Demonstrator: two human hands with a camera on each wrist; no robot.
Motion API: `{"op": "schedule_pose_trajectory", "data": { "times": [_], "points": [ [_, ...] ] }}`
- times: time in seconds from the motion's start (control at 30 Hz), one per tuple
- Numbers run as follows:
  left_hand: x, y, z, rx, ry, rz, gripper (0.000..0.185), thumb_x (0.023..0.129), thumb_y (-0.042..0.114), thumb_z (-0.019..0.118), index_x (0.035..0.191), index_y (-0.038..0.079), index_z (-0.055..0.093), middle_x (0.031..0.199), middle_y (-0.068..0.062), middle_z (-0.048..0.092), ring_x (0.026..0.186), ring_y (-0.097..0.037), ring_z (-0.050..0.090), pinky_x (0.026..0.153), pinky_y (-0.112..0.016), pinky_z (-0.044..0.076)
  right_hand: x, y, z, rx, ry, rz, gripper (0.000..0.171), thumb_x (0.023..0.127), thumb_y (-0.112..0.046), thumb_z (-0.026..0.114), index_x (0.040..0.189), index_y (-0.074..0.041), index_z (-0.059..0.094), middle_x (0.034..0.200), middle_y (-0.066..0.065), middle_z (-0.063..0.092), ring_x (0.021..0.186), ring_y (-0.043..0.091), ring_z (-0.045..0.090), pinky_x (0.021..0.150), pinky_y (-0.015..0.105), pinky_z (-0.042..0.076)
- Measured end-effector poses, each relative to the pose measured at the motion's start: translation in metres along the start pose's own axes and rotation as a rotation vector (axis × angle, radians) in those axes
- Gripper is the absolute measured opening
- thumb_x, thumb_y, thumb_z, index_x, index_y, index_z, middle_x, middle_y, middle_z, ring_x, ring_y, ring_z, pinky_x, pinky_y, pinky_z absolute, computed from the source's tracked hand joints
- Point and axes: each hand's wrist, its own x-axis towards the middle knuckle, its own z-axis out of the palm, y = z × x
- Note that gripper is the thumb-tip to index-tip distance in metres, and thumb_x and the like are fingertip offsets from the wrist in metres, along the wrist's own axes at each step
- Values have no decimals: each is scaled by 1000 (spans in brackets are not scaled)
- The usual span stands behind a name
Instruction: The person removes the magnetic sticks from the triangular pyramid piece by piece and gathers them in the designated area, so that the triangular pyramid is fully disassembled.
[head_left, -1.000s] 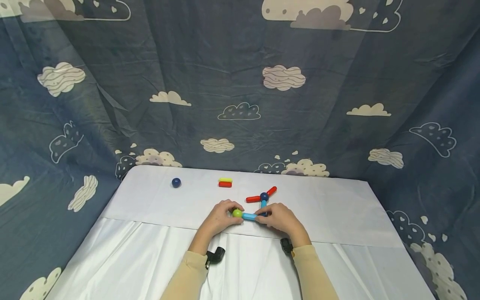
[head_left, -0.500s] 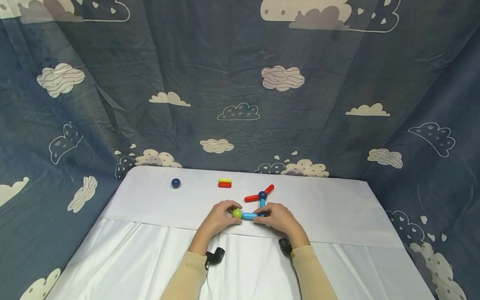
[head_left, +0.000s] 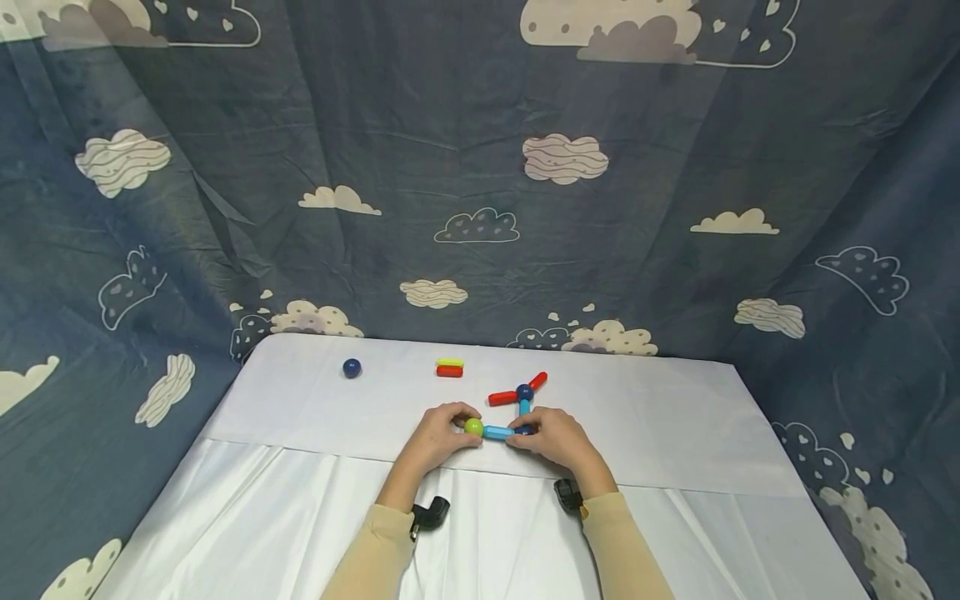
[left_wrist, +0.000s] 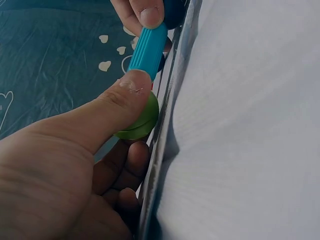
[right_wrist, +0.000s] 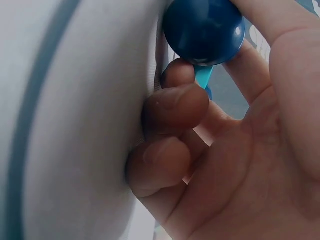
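Observation:
On the white table point(head_left: 660, 417), my left hand point(head_left: 460, 426) pinches a green ball point(head_left: 473, 427) stuck to one end of a light blue rod point(head_left: 497, 432). In the left wrist view my thumb lies over the green ball point(left_wrist: 143, 119), with the blue rod point(left_wrist: 147, 47) beyond it. My right hand point(head_left: 522, 434) grips a dark blue ball point(head_left: 527, 429) at the rod's other end; the right wrist view shows that ball point(right_wrist: 204, 31) between thumb and curled fingers. A second blue rod point(head_left: 524, 407) runs back to another dark blue ball point(head_left: 524, 392) carrying two red rods point(head_left: 502, 398).
A loose dark blue ball point(head_left: 352, 367) lies at the back left of the table. A yellow rod point(head_left: 450, 362) and a red rod point(head_left: 450, 372) lie side by side at the back middle. A blue cloud-patterned curtain point(head_left: 480, 167) hangs behind and around the table.
Both hands keep their hold. The right hand and the joined pieces have edged slightly to the left.

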Motion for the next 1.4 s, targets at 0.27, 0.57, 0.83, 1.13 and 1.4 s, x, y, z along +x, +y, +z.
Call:
{"op": "schedule_pose_trajectory", "data": {
  "times": [0.27,0.57,0.83,1.13,1.4],
  "points": [
    [0,0,-1,-23,4,-17,31,89,28,87,118,22,77,110,0,73,103,-16,63,100,-46,53,0,1,0,6,6,-2,22,87,-41,86,105,-27,83,90,-4,66,84,17,53,73,32,40],
    [1,-7,-7,-58,32,-13,34,88,27,87,121,20,77,104,1,72,92,-14,59,83,-32,49,1,3,-3,14,0,25,21,88,-40,87,105,-28,83,98,-2,69,91,18,55,79,34,44],
    [1,-7,-10,-164,109,-50,37,84,25,91,118,16,78,99,-1,73,88,-13,61,82,-31,52,1,2,-2,15,0,28,22,88,-39,86,106,-28,83,98,-2,68,91,18,55,78,34,43],
    [-2,-10,-34,-178,291,-14,33,87,22,88,118,16,79,110,-5,76,99,-19,69,87,-29,57,0,1,-2,23,1,23,22,88,-38,86,106,-27,82,100,-1,69,91,19,55,78,35,43],
    [-5,-14,-67,-179,468,2,41,90,23,86,129,15,77,119,-5,75,111,-25,67,87,-25,51,0,0,-2,14,-6,30,21,88,-38,86,106,-27,82,96,-1,67,91,18,54,78,35,42]
  ]
}}
